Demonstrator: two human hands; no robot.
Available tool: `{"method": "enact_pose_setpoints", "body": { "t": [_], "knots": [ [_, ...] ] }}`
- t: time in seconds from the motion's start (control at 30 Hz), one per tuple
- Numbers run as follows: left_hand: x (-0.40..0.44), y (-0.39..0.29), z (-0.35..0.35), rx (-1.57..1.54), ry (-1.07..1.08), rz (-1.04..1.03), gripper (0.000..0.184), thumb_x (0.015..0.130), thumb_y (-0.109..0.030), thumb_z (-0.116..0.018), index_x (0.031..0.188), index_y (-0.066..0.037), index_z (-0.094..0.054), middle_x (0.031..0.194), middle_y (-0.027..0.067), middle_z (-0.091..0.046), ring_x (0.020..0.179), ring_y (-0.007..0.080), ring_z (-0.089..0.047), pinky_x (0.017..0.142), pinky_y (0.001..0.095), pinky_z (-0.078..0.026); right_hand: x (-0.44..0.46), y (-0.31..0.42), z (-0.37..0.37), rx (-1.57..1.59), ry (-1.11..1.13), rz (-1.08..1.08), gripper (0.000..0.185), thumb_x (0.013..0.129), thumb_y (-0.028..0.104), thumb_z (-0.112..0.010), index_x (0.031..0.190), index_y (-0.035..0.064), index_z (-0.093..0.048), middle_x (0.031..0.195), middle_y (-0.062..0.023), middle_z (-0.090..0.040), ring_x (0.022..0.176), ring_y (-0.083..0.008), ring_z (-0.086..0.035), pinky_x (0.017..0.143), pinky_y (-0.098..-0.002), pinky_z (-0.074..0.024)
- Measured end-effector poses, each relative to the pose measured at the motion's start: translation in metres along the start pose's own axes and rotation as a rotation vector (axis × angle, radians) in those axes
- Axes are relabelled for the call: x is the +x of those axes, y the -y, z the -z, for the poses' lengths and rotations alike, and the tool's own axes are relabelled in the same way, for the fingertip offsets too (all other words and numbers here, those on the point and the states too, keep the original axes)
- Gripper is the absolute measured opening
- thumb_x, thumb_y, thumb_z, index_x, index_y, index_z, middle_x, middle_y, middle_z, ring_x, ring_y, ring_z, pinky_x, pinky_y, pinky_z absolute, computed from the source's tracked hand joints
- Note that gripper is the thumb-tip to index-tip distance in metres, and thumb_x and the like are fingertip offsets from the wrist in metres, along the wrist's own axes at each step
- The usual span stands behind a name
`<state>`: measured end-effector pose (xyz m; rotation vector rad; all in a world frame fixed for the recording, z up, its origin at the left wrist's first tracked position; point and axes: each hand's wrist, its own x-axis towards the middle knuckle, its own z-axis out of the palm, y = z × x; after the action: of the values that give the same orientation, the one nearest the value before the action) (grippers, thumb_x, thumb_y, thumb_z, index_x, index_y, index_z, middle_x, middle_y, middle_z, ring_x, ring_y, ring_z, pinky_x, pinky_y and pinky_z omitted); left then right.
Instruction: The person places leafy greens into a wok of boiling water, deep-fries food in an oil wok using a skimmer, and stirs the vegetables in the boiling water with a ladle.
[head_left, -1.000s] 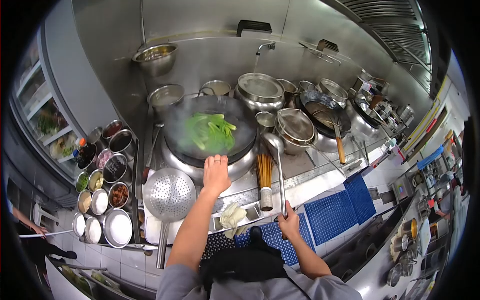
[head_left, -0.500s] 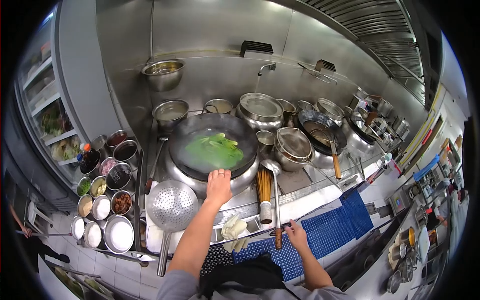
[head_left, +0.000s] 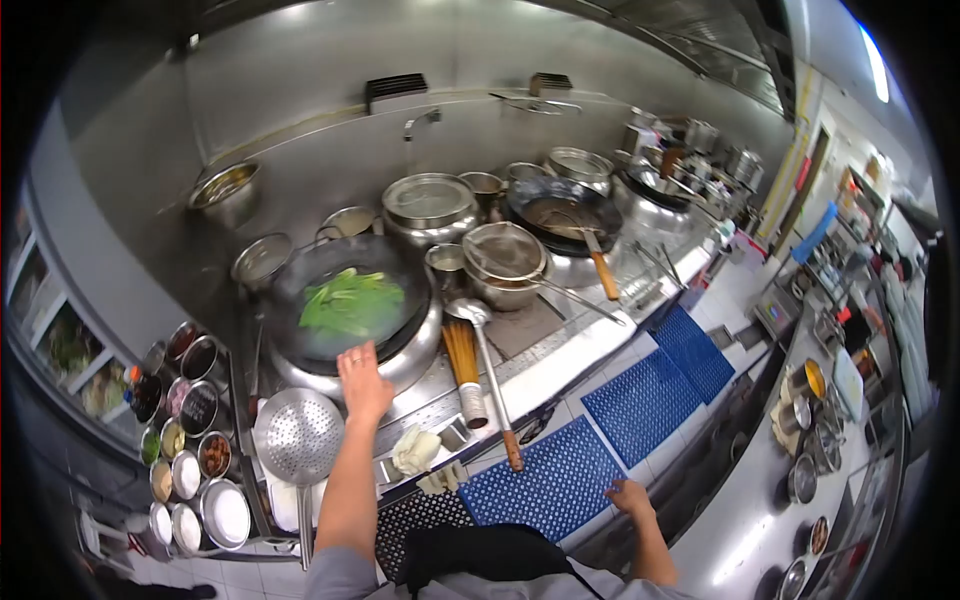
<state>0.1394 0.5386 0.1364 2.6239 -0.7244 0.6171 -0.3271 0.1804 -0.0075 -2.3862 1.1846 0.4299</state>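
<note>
Green leafy vegetables (head_left: 350,303) lie in a large black wok (head_left: 290,340) at the left burner, with some haze over them. My left hand (head_left: 364,382) is at the wok's near rim, its fingers bent over the edge. Away from the stove, over the floor mats, my right hand (head_left: 632,497) has its fingers curled; whether anything is in them is too small to tell. A ladle (head_left: 488,365) with a wooden handle end rests on the counter beside a bamboo brush (head_left: 464,362). To the left of my forearm lies a perforated strainer (head_left: 299,436).
Seasoning containers (head_left: 226,513) stand at the left. A crumpled cloth (head_left: 415,450) is on the counter's front edge. Behind are a lidded pot (head_left: 429,200), a mesh strainer (head_left: 505,251) and a second wok (head_left: 563,212). Blue mats (head_left: 545,470) cover the floor.
The view has turned to the right. My right hand has let go of the ladle, which now rests on the counter, and moved away to the right. My left hand remains at the wok rim.
</note>
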Motion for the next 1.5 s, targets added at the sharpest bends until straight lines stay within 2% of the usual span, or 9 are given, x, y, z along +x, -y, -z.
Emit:
{"method": "enact_pose_setpoints", "body": {
  "t": [0.17, 0.33, 0.4, 0.73, 0.93, 1.17, 1.3, 1.43, 1.5],
  "knots": [
    [-0.01, -0.01, -0.007, 0.021, -0.009, 0.022, 0.094, 0.068, -0.007, -0.069, 0.151, 0.005, -0.027, 0.151, 0.0275, -0.034, 0.145, 0.0454, -0.026, 0.121, 0.0536, -0.02, -0.049, 0.011, -0.019, 0.181, -0.015, 0.008, 0.053, 0.086, 0.043, -0.071, 0.125, 0.0071, -0.068, 0.116, -0.0253, -0.068, 0.113, -0.039, -0.064, 0.099, -0.0463, -0.0493],
    [-0.05, -0.046, -0.024, -0.141, -0.038, 0.014, 0.083, 0.071, -0.005, -0.065, 0.149, 0.003, -0.037, 0.157, 0.0298, -0.026, 0.147, 0.0498, -0.02, 0.121, 0.0529, -0.02, -0.073, 0.028, -0.036, 0.177, 0.07, 0.132, 0.05, 0.091, 0.04, -0.066, 0.128, 0.0061, -0.064, 0.115, -0.0246, -0.068, 0.11, -0.0396, -0.065, 0.096, -0.0465, -0.05],
    [-0.082, -0.075, -0.028, -0.338, 0.11, -0.016, 0.077, 0.073, -0.006, -0.066, 0.146, -0.001, -0.044, 0.155, 0.0305, -0.03, 0.145, 0.05, -0.024, 0.121, 0.0527, -0.022, -0.081, 0.037, -0.033, 0.22, 0.114, 0.156, 0.05, 0.092, 0.04, -0.066, 0.129, 0.0065, -0.064, 0.113, -0.0245, -0.069, 0.108, -0.0398, -0.066, 0.095, -0.0467, -0.0503],
    [-0.135, -0.174, -0.035, -0.659, 0.369, -0.422, 0.049, 0.077, -0.004, -0.064, 0.126, -0.001, -0.061, 0.131, 0.0234, -0.056, 0.121, 0.0418, -0.054, 0.104, 0.0483, -0.044, -0.033, 0.077, -0.002, 0.161, 0.179, 0.249, 0.048, 0.092, 0.041, -0.064, 0.128, 0.0084, -0.064, 0.113, -0.0238, -0.069, 0.109, -0.0398, -0.065, 0.096, -0.0483, -0.0501],
    [-0.11, -0.18, -0.054, -0.869, 0.338, -0.303, 0.029, 0.083, -0.005, -0.064, 0.111, -0.001, -0.068, 0.098, 0.0157, -0.071, 0.091, 0.0335, -0.068, 0.083, 0.0414, -0.055, 0.027, 0.083, 0.045, 0.044, 0.183, 0.313, 0.051, 0.092, 0.041, -0.064, 0.133, 0.0106, -0.062, 0.115, -0.0255, -0.068, 0.11, -0.0408, -0.065, 0.097, -0.0486, -0.0496],
    [-0.075, -0.18, -0.066, -0.952, 0.203, -0.058, 0.021, 0.086, -0.004, -0.064, 0.105, -0.001, -0.071, 0.087, 0.0155, -0.071, 0.078, 0.0311, -0.07, 0.074, 0.0391, -0.056, 0.089, 0.076, 0.193, 0.01, -0.3, 0.138, 0.035, 0.092, 0.027, -0.063, 0.119, 0.0056, -0.069, 0.093, -0.0226, -0.072, 0.089, -0.0411, -0.069, 0.084, -0.0483, -0.0538],
    [-0.055, -0.188, -0.066, -0.899, 0.14, 0.087, 0.021, 0.086, -0.004, -0.065, 0.106, -0.002, -0.071, 0.086, 0.0162, -0.071, 0.076, 0.0297, -0.07, 0.072, 0.0387, -0.055, 0.162, 0.087, 0.245, 0.175, -0.631, 0.291, 0.031, 0.095, 0.025, -0.06, 0.116, 0.0036, -0.07, 0.096, -0.0256, -0.07, 0.092, -0.0411, -0.069, 0.085, -0.0476, -0.0534],
    [-0.033, -0.218, -0.073, -0.825, 0.036, 0.107, 0.022, 0.086, -0.003, -0.065, 0.106, -0.001, -0.071, 0.084, 0.0158, -0.07, 0.075, 0.0298, -0.069, 0.072, 0.0383, -0.054, 0.246, 0.138, 0.272, 0.256, -0.658, 0.329, 0.041, 0.096, 0.028, -0.06, 0.131, 0.0068, -0.062, 0.112, -0.027, -0.067, 0.102, -0.0396, -0.067, 0.088, -0.0457, -0.0532],
    [-0.028, -0.24, -0.073, -0.79, 0.01, 0.158, 0.022, 0.085, -0.002, -0.064, 0.106, 0.0, -0.071, 0.085, 0.0162, -0.071, 0.075, 0.0301, -0.069, 0.072, 0.038, -0.054, 0.276, 0.175, 0.288, 0.241, -0.618, 0.408, 0.058, 0.094, 0.032, -0.064, 0.144, 0.006, -0.048, 0.123, -0.0297, -0.059, 0.107, -0.0438, -0.063, 0.088, -0.0481, -0.053]
  ]
}}
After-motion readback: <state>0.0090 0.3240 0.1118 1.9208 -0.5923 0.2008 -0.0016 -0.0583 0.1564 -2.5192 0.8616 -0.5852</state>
